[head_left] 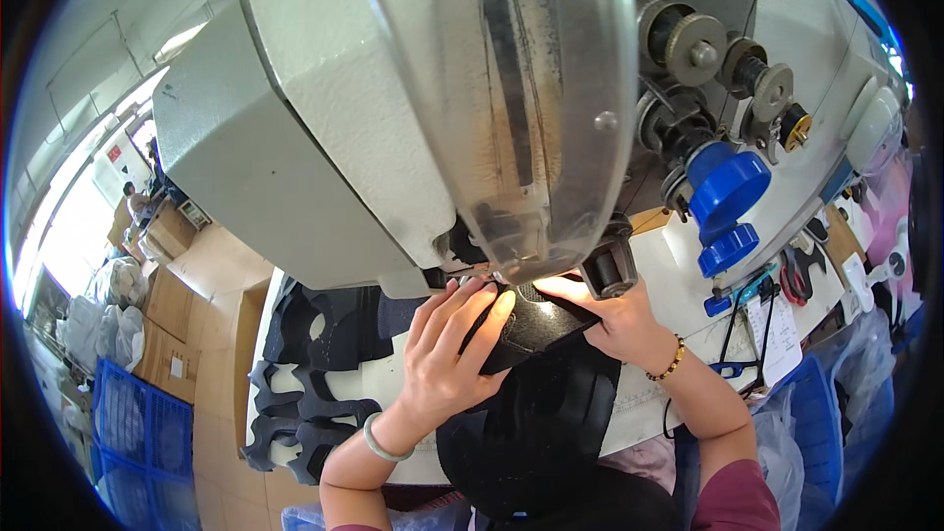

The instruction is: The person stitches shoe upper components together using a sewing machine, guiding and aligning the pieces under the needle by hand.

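Black piece (539,329), with pale stitching: lying beneath the head of a grey-white sewing machine (295,157), between both hands.

Left hand (442,359): spreading its outstretched fingers over the left side of the black piece; whether it is gripping, I cannot tell. Wearing a pale bangle (385,441).

Right hand (621,323): touching the right side of the black piece, one digit pointing left across it; its other fingers are mostly hidden, so its grip cannot be told. Wearing a beaded bracelet (671,360).

Tabletop (379,383), white: bearing rows of dark cut pieces (339,324) on the left; on the right, red-and-black-handled scissors (795,280) and a white paper slip (775,334).

Large black item (531,433), kind unclear: occupying the near middle, between the forearms.

Room, left: cardboard boxes (169,359) standing on a tan floor (218,334), a blue crate (147,433) sitting near them, plastic bags (103,324) bulging alongside. Far left: another person (140,202) appearing small beside more boxes, bright windows glaring.

Room, right: a blue bin (816,413) standing beside the table, clear plastic sheeting (863,364) spilling around it.
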{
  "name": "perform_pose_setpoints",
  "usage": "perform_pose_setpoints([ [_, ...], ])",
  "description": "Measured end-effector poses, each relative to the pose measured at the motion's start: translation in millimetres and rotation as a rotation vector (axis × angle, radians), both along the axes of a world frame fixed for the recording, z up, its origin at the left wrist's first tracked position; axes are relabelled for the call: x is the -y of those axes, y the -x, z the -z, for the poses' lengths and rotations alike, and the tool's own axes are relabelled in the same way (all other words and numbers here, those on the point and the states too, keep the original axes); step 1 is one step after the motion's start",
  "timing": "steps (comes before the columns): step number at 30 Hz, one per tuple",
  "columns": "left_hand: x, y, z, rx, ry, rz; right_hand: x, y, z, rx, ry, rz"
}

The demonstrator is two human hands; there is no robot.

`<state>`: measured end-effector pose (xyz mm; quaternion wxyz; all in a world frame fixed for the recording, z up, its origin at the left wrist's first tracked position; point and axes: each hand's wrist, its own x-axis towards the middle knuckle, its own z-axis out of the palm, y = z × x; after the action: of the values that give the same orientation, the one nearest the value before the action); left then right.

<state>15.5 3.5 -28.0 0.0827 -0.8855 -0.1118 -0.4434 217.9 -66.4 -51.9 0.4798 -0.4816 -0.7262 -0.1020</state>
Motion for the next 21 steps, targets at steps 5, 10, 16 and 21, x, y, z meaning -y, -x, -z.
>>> perform_pose_setpoints([
  [5, 0, 0, 1, 0.015, -0.013, -0.018, 1, 1, -3, 0.013, -0.006, 0.013],
  [10, 3, 3, 3, -0.044, -0.082, 0.023, 3, -1, -1, 0.045, -0.003, 0.032],
  [16, 10, -2, -1, -0.004, -0.207, -0.025, 9, -2, -7, 0.028, 0.039, 0.014],
  [21, 11, 0, -2, -0.020, -0.196, -0.048, 8, -4, -10, 0.055, 0.040, -0.031],
])
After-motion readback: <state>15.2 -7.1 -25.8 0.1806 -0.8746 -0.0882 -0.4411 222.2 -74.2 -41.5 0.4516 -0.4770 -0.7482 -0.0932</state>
